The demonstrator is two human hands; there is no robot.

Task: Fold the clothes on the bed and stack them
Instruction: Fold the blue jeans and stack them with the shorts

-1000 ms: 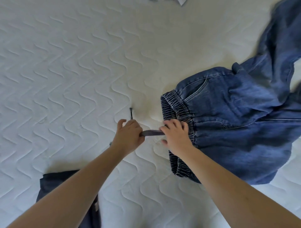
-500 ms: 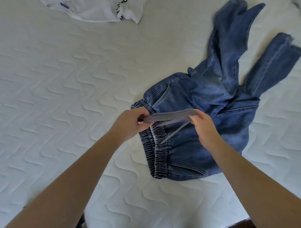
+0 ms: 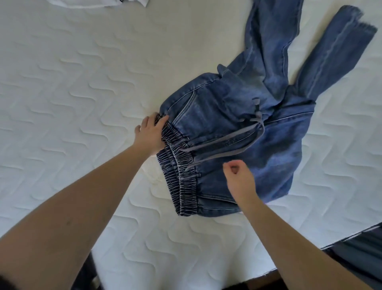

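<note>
Blue denim trousers (image 3: pixel 237 116) with an elastic waistband (image 3: pixel 182 173) lie rumpled on the white quilted mattress (image 3: pixel 72 93), legs stretching up to the right. A grey drawstring (image 3: pixel 227 138) lies loose across the front of them. My left hand (image 3: pixel 151 134) holds the far end of the waistband, fingers on the gathered fabric. My right hand (image 3: pixel 237 176) hovers over the trousers near the waistband, fingers curled with nothing in them.
A white garment (image 3: pixel 93 2) shows at the top edge. The mattress's near edge runs along the lower right, with dark floor (image 3: pixel 359 252) beyond it. A dark item (image 3: pixel 86 275) sits below the left forearm.
Both hands let go of the drawstring, which now lies on the trousers. My left hand moved to the waistband's far end and my right hand drew back towards me.
</note>
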